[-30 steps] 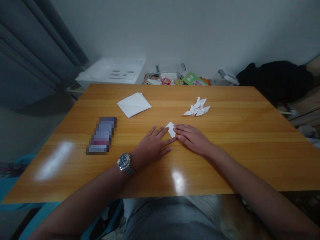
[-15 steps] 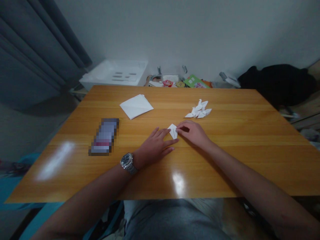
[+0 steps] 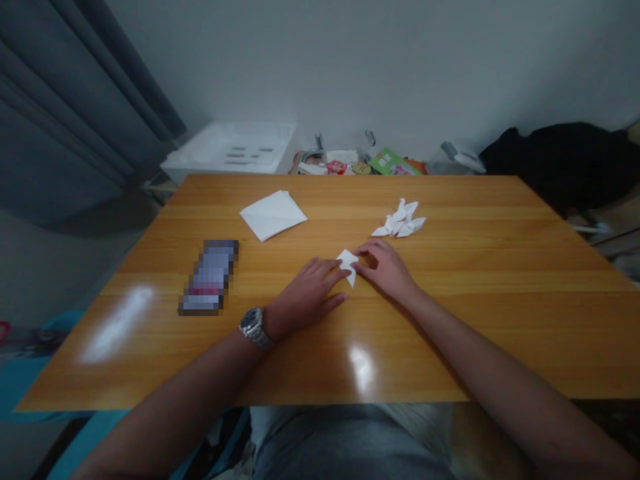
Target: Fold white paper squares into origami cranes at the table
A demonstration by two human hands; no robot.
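Note:
A small piece of folded white paper (image 3: pixel 348 257) lies on the wooden table between my two hands, its lower point toward me. My left hand (image 3: pixel 311 288), with a metal watch (image 3: pixel 255 327) at the wrist, rests flat with its fingers spread. Its fingertips press on the paper's left side and middle. My right hand (image 3: pixel 387 267) pinches the paper's right edge between thumb and fingers. Beyond it sit several folded paper birds (image 3: pixel 400 220), bunched together. Farther left lies a stack of white paper sheets (image 3: pixel 273 215).
A phone with a blurred screen (image 3: pixel 209 277) lies on the left of the wooden table (image 3: pixel 450 293). Behind the far edge are a white plastic tray (image 3: pixel 235 150), a green packet (image 3: pixel 393 162) and other small items. Dark cloth (image 3: pixel 560 163) is heaped at the right.
The paper's lower part now shows a longer point toward me, and a left fingertip has moved onto its middle. My right thumb and fingers stay at its right edge.

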